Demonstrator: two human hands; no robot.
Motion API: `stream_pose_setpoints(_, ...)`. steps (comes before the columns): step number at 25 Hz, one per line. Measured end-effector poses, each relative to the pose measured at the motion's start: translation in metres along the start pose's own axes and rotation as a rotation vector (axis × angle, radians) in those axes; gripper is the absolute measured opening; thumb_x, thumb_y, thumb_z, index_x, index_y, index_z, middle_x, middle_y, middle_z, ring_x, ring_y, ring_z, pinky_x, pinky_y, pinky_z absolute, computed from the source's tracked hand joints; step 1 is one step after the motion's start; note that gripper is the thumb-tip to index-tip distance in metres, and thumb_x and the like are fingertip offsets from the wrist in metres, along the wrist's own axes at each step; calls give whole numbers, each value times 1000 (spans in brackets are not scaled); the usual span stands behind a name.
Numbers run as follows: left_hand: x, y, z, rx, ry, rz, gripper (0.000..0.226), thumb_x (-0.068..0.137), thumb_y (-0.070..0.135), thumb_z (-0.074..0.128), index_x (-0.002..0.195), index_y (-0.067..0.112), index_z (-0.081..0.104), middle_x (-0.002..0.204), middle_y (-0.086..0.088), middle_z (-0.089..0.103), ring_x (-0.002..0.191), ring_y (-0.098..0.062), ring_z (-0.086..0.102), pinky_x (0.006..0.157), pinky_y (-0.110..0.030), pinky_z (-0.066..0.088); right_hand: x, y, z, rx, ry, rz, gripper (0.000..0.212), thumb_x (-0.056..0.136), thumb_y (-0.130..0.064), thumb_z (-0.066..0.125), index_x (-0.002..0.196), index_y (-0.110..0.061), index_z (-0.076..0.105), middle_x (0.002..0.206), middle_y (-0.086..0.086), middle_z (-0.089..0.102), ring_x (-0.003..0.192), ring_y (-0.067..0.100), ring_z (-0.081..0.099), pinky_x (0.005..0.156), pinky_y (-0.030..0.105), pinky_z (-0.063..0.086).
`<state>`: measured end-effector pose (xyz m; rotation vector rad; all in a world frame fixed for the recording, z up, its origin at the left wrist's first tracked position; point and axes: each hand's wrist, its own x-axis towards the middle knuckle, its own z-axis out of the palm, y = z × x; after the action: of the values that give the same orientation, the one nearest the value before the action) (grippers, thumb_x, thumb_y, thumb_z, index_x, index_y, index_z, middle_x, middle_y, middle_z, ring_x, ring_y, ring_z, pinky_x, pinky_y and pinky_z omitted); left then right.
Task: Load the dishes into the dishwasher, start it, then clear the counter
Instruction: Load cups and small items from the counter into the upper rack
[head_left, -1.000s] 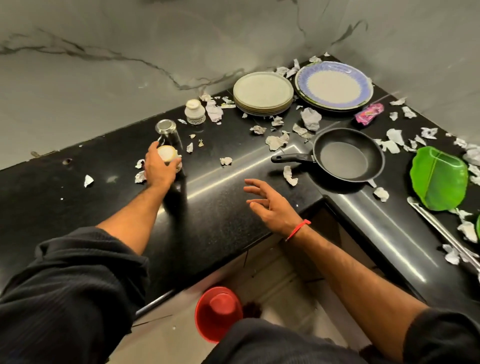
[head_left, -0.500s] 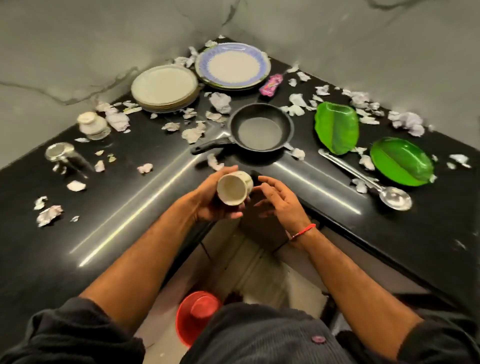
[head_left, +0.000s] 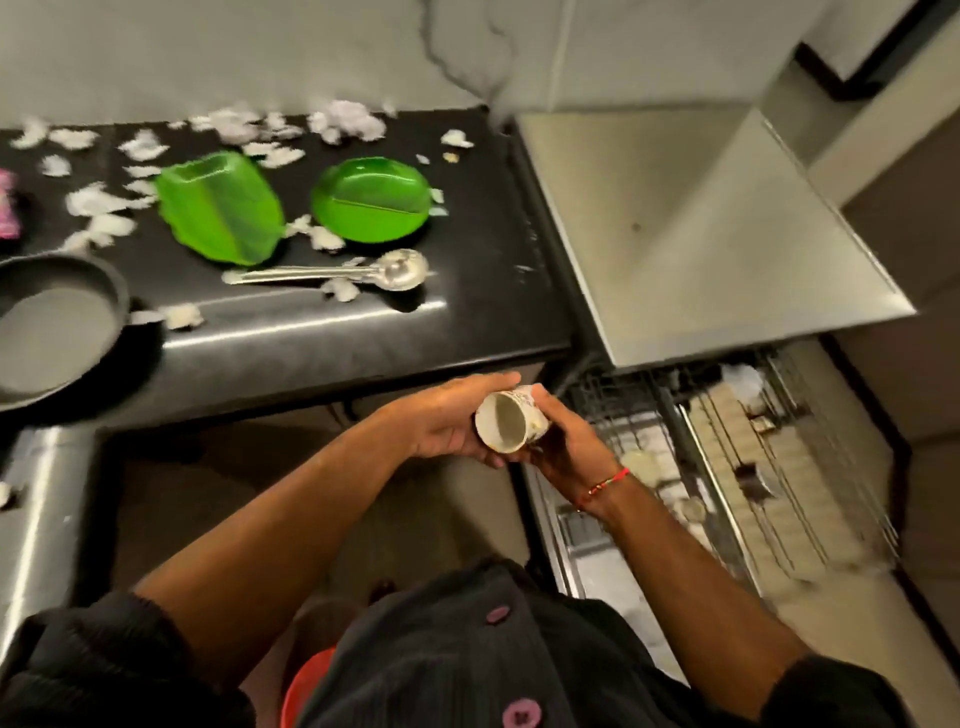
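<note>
Black counter (head_left: 311, 332), left hand (head_left: 447, 426) and right hand (head_left: 566, 441) gripping cup (head_left: 506, 426)

Home kitchen: black counter (head_left: 311, 332), frying pan (head_left: 57, 332), open dishwasher rack (head_left: 753, 467)

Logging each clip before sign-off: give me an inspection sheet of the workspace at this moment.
Surface: black counter, glossy, littered.
Job's things: white cup held on its side, mouth toward the camera; two green leaf-shaped plates, metal ladle and black pan on the counter; dishwasher rack pulled out to the right, its contents blurred.
Clutter: torn white paper scraps scattered around the plates; pink item at the left edge.
Grip: left hand and right hand both hold the cup.
Cables: nothing seen.
Surroundings: grey marbled wall, steel surface above the rack, red object on the floor.
</note>
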<state>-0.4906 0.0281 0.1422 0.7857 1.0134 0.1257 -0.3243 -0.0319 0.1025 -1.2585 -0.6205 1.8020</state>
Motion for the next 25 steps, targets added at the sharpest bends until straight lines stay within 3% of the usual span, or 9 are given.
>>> stream_pose_setpoints(2, 35, 9, 43, 97, -11, 0, 42, 100, 43, 56, 129, 13, 53, 117, -25, 68, 95, -37, 72, 68, -41, 61, -20, 1, -59, 46, 117, -59, 65, 75, -53, 76, 125, -14, 59, 114, 10, 65, 93, 19, 63, 72, 34, 50)
stream_pose_setpoints(4, 74, 11, 83, 212, 37, 11, 43, 97, 42, 63, 129, 17, 51, 116, -19, 68, 91, -32, 72, 69, -42, 61, -42, 4, -113, 107, 154, -80, 63, 68, -40, 86, 120, -19, 57, 111, 9, 64, 92, 23, 62, 66, 34, 51)
stream_pose_setpoints(6, 115, 10, 127, 309, 49, 31, 49, 93, 46, 66, 131, 19, 50, 115, -11, 66, 88, -25, 71, 69, -40, 61, -63, 7, -165, 206, 219, -106, 54, 74, -21, 83, 119, -17, 54, 110, 11, 64, 90, 27, 64, 59, 31, 55)
stream_pose_setpoints(9, 171, 11, 185, 450, 68, 27, 46, 95, 50, 62, 132, 25, 50, 116, 1, 63, 85, -14, 69, 66, -33, 59, -71, 12, -237, 289, 442, -129, 42, 83, -2, 69, 119, -12, 50, 113, 14, 65, 88, 25, 69, 61, 30, 57)
stream_pose_setpoints(14, 235, 18, 230, 711, 81, 23, 39, 98, 49, 57, 130, 28, 52, 120, 5, 57, 103, -18, 64, 85, -40, 58, -37, 42, -349, 70, 802, -40, 43, 82, 5, 70, 113, -18, 52, 118, 13, 61, 104, 33, 64, 71, 36, 59)
stream_pose_setpoints(17, 262, 23, 236, 760, 98, 33, 31, 98, 44, 58, 124, 27, 56, 115, 5, 60, 102, -17, 62, 79, -34, 54, -2, 61, -394, -151, 862, -11, 49, 73, 0, 78, 106, -27, 54, 117, 10, 60, 110, 33, 61, 87, 41, 56)
stream_pose_setpoints(19, 278, 23, 237, 780, 114, 25, 28, 99, 43, 57, 122, 27, 58, 115, 4, 61, 100, -15, 62, 72, -29, 50, 22, 73, -418, -447, 903, 36, 52, 71, -4, 79, 115, -18, 57, 122, 15, 55, 111, 32, 56, 92, 33, 47)
stream_pose_setpoints(21, 290, 19, 235, 797, 118, -3, 29, 100, 42, 55, 123, 25, 58, 116, 3, 62, 101, -15, 62, 70, -26, 46, 40, 85, -432, -633, 840, 109, 57, 73, -5, 77, 124, -10, 55, 129, 19, 49, 115, 34, 52, 99, 38, 45)
stream_pose_setpoints(25, 306, 10, 229, 811, 138, -57, 26, 101, 36, 55, 124, 23, 59, 115, 5, 62, 104, -15, 63, 65, -20, 44, 66, 110, -444, -1014, 610, 236, 62, 80, -22, 75, 136, -23, 48, 149, 16, 35, 135, 43, 36, 106, 59, 41)
